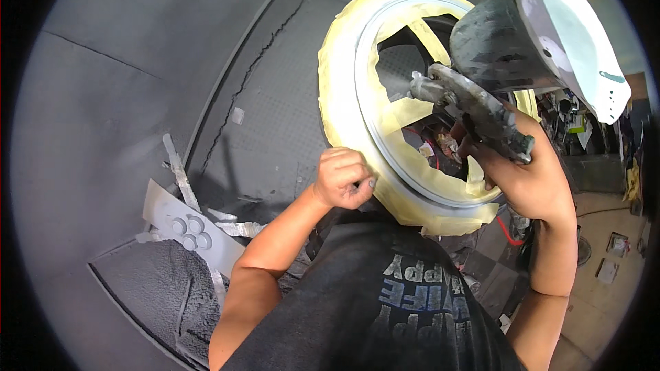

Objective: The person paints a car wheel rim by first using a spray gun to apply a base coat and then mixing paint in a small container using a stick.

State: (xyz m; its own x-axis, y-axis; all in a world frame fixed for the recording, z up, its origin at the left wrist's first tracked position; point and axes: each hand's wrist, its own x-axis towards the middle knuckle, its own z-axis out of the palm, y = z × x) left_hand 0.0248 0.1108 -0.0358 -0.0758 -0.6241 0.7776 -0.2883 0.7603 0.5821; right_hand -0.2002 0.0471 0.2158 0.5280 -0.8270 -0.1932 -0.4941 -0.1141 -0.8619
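Observation:
A wheel ringed with yellow masking tape stands in front of me, with a narrow grey band of its rim left bare. More tape strips cover parts of its spokes. My left hand is curled closed against the taped lower-left edge; whether its fingers grip anything is hidden. In my right hand is a paint-stained spray gun, held over the wheel's right side with its nozzle pointing left. The gun's dark cup rises at the upper right and hides part of the wheel.
A pale curved piece with small holes overlaps the cup's right side. At lower left, a pale panel with several round grey caps lies by tape-wrapped bars. Grey walls enclose the left; cluttered shelves stand at right.

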